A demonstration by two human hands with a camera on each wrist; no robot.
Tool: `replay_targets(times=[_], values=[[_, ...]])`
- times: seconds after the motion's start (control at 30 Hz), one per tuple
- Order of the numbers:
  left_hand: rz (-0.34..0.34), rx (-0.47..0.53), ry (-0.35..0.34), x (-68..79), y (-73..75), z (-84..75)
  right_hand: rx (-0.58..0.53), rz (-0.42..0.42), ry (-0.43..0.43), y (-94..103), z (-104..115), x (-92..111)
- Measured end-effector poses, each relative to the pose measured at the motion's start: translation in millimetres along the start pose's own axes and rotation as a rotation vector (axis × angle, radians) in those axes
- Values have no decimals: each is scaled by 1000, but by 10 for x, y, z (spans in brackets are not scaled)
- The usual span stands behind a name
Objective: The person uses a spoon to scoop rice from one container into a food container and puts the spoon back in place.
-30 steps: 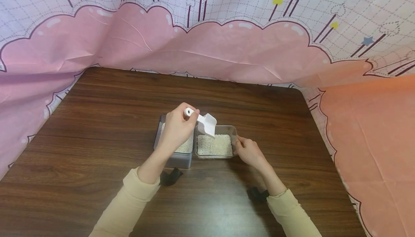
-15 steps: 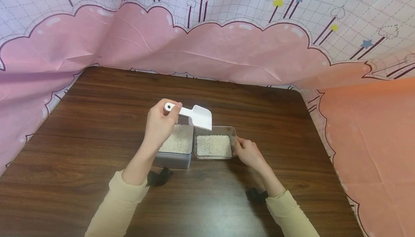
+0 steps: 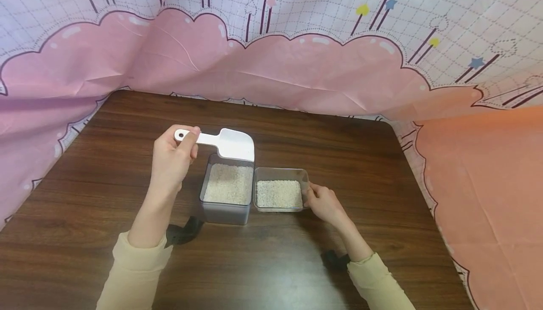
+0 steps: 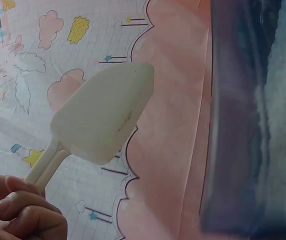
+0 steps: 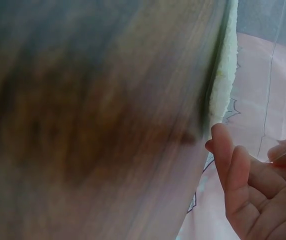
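Note:
My left hand [image 3: 167, 161] pinches the handle of a white scoop [image 3: 235, 145], thumb on top, holding it above the back of a grey-tinted bin [image 3: 225, 213]. White grains [image 3: 229, 183] like rice fill much of that bin. In the left wrist view, the scoop [image 4: 103, 112] shows its underside, with fingers curled round the handle. Close on the bin's right stands a lower clear container [image 3: 282, 172] with a shallower layer of the same grains [image 3: 279, 193]. My right hand [image 3: 326, 204] grips its right wall, thumb at the rim [image 5: 285, 152] and fingers against the outside.
Both containers stand mid-way on a dark wood-grain table [image 3: 275, 258]. Behind it and along the sides hangs a patterned pink and white curtain [image 3: 275, 74]. Dark wrist-worn devices show below each hand, the left one [image 3: 184, 231] in front of the bin.
My left hand has moved left with the scoop, from over the clear container to over the grey bin. The scoop has turned flatter. My right hand keeps its grip on the clear container.

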State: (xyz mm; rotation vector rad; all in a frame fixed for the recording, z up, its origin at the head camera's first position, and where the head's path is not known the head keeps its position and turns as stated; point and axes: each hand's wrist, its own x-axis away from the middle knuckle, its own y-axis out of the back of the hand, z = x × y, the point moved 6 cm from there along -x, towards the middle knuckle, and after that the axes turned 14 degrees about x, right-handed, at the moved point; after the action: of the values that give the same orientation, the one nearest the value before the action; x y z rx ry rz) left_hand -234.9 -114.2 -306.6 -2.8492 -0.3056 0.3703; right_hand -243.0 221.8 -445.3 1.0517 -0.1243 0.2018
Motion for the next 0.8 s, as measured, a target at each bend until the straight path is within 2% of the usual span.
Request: replay_targets(times=[0.1, 0.27, 0.67, 0.8], values=[[6, -41, -13, 5, 50, -36, -10, -3, 2, -7, -8, -4], [46, -169, -9, 15, 100, -54, -19, 4, 6, -11, -17, -11], [76, -366, 5, 33, 143, -1, -26, 14, 19, -7, -7, -4], [117, -484, -2, 17, 123, -10, -30, 9, 24, 3, 2, 3]])
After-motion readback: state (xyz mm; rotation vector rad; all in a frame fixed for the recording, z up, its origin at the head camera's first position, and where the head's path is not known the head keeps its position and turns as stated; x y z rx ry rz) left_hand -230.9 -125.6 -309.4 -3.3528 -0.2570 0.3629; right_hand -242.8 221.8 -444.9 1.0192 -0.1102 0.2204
